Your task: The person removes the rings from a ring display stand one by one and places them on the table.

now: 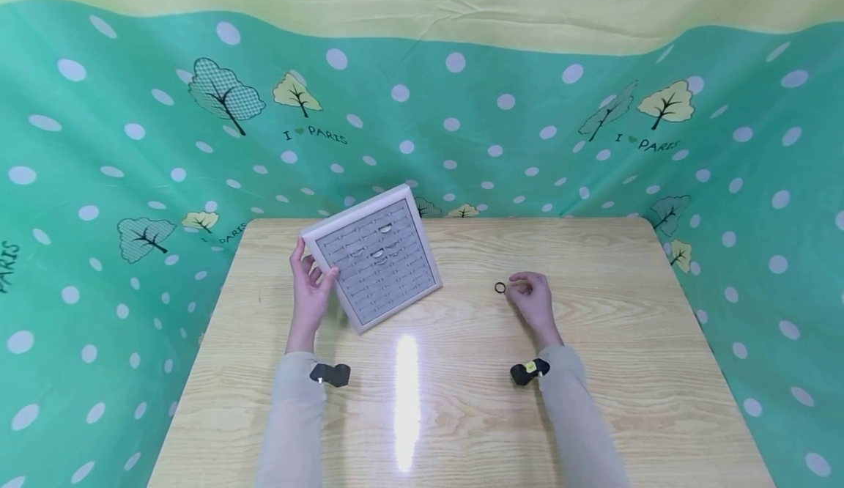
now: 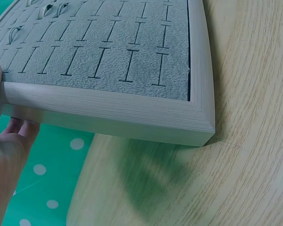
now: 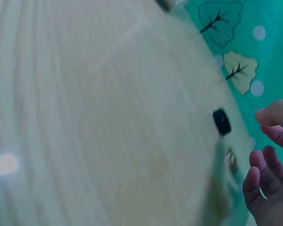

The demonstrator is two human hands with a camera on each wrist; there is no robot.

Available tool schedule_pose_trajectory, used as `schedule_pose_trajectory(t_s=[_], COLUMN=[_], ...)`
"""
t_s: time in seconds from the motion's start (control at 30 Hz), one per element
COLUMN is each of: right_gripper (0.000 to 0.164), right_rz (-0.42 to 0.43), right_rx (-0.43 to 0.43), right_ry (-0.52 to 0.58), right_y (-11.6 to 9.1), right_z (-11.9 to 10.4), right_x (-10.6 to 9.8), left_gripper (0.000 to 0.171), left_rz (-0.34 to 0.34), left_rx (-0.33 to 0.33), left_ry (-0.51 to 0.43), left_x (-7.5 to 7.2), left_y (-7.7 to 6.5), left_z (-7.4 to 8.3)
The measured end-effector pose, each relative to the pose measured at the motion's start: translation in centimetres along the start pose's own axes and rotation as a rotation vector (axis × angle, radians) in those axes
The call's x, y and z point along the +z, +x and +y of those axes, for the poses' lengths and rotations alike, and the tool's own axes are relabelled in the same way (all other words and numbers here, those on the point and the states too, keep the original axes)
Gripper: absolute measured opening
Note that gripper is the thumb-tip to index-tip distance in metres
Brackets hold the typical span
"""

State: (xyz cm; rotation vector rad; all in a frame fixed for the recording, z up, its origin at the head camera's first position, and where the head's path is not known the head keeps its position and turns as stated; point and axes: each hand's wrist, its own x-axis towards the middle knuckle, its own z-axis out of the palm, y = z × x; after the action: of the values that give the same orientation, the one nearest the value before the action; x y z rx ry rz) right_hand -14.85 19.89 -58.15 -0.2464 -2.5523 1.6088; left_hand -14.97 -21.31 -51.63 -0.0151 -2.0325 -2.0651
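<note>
My left hand (image 1: 311,290) grips a square ring display tray (image 1: 431,268) by its left edge, thumb on the front of the frame and fingers behind. The tray is tilted, its grey slotted pad (image 2: 108,61) facing me, with several rings (image 1: 378,253) in the slots. On the right of the table, my right hand (image 1: 532,301) has loosely bent fingers beside a black ring (image 1: 500,288). In the right wrist view that black ring (image 3: 222,122) and a gold-toned ring (image 3: 232,161) appear just off the fingertips, apart from them. Nothing is clearly held there.
The wood-grain table (image 1: 461,400) carries a bright light reflection (image 1: 406,400) in front of the tray. A green dotted curtain (image 1: 461,122) hangs behind the table and along both sides. Each wrist wears a small black camera (image 1: 331,374).
</note>
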Motion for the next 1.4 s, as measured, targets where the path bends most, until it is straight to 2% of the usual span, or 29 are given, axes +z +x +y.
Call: schedule_pose_trajectory(t_s=[0.27,0.5,0.63,0.77,1.0,1.1,1.4], right_gripper=[0.018,0.02,0.022,0.024,0.028,0.03,0.03], right_rz=[-0.026,-0.102,-0.135,-0.158,-0.194,-0.213,-0.276], right_rx=[-0.055,-0.109,-0.153,-0.188,-0.286,-0.314,-0.328], right_ry=[0.089,0.135,0.126,0.121,0.15,0.164,0.171], right_y=[-0.1,-0.6,-0.4,-0.1,0.6,0.9,1.4], right_z=[-2.4,-4.5,-6.0,-7.3,-9.7,-10.7,-13.2], right_x=[2.0,4.1,5.2,6.2,7.9,8.5,9.9], left_gripper=[0.083,0.081,0.081,0.081,0.083,0.084,0.083], left_rz=[-0.006,-0.02,-0.02,-0.025,-0.024,-0.018,-0.016], left_rx=[-0.035,-0.035,-0.038,-0.027,-0.022,-0.011,0.013], left_ry=[-0.024,-0.006,-0.013,-0.007,-0.02,-0.01,0.003], left_x=[-0.1,0.5,0.6,0.5,-0.2,-0.2,-0.3], left_y=[0.0,-0.7,-0.8,-0.8,0.0,0.0,-0.1], left_z=[0.4,2.6,2.8,2.7,0.4,0.1,-0.2])
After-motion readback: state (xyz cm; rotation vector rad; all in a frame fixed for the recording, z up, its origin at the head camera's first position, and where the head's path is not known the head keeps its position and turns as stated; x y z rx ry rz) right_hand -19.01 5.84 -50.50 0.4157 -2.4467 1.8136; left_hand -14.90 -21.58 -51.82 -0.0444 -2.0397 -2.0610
